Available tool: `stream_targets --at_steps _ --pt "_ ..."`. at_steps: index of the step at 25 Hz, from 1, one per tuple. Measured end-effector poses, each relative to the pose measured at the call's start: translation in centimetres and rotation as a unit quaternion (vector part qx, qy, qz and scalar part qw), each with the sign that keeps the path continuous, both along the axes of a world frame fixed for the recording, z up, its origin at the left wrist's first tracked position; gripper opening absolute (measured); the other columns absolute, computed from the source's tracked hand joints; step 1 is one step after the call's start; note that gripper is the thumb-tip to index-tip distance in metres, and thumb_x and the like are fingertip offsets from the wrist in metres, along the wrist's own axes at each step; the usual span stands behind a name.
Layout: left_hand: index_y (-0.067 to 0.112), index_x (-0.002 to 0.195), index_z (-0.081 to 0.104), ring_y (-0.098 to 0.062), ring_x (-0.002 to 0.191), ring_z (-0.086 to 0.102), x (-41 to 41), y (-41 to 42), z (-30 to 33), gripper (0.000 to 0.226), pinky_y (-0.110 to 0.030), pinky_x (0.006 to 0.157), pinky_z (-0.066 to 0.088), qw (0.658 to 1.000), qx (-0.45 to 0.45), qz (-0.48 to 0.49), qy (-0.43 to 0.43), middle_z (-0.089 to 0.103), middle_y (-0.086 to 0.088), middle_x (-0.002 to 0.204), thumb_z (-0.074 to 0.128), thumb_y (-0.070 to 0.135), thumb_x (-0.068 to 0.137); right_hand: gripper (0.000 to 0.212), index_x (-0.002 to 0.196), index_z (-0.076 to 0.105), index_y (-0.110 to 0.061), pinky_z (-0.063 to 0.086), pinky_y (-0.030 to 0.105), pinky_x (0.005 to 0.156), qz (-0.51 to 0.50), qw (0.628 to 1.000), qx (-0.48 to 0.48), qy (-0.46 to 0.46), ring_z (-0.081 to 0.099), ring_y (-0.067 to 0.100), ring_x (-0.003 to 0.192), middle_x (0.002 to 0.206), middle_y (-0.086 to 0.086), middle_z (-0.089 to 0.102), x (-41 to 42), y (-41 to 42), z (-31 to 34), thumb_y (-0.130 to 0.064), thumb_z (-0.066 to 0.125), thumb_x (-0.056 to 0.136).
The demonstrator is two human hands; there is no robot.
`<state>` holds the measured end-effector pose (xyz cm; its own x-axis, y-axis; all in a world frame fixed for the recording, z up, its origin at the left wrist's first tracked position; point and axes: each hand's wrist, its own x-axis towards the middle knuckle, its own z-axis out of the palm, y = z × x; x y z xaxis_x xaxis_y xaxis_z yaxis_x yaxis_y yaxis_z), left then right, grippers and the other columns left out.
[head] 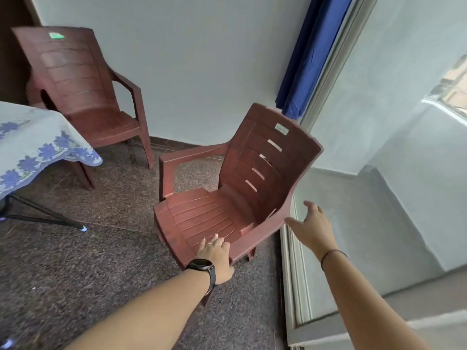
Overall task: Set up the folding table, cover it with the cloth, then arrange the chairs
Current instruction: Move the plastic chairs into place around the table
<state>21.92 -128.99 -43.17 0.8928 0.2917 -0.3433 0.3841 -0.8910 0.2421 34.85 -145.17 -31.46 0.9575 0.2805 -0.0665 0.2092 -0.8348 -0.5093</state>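
A reddish-brown plastic armchair point(227, 193) stands tilted in the middle of the room, its back toward the doorway. My left hand point(216, 256), with a black watch on the wrist, grips the front edge of its seat by the near armrest. My right hand point(312, 226) hovers with fingers spread just right of the near armrest, not touching it. A second identical chair point(83, 97) stands against the far wall on the left. The folding table point(38, 213) at the left edge is covered with a pale cloth point(35, 142) printed with blue flowers; its black legs show below.
A blue curtain point(308, 54) hangs beside a grey door frame point(290, 274) right of the chair. Beyond the frame lies a lighter floor and a window. Dark speckled floor point(101, 274) spreads between the table and the chair.
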Motion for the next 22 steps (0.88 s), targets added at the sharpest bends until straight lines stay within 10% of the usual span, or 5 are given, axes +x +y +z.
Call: stream_targets --at_steps 17,22 --pt "0.011 0.152 0.01 -0.027 0.143 0.023 22.8 0.3 -11.5 0.099 -0.043 0.119 0.017 0.976 -0.095 -0.088 0.174 0.022 -0.01 0.157 0.07 0.043 0.079 0.085 0.15 0.017 -0.007 0.018 0.037 0.116 -0.032 0.99 -0.134 -0.006 0.018 0.03 0.145 0.159 0.013 0.013 35.8 7.3 -3.7 -0.032 0.064 0.083" --pt "0.007 0.14 0.025 -0.033 0.121 0.052 24.2 -0.9 -12.2 0.073 -0.04 0.092 0.044 0.976 -0.115 -0.04 0.179 0.049 -0.015 0.134 0.069 0.024 0.083 0.077 0.144 0.022 0.001 0.024 0.043 0.115 -0.051 0.985 -0.148 -0.079 0.029 0.036 0.138 0.148 0.023 0.03 37.4 8.2 -6.7 -0.031 0.058 0.084"
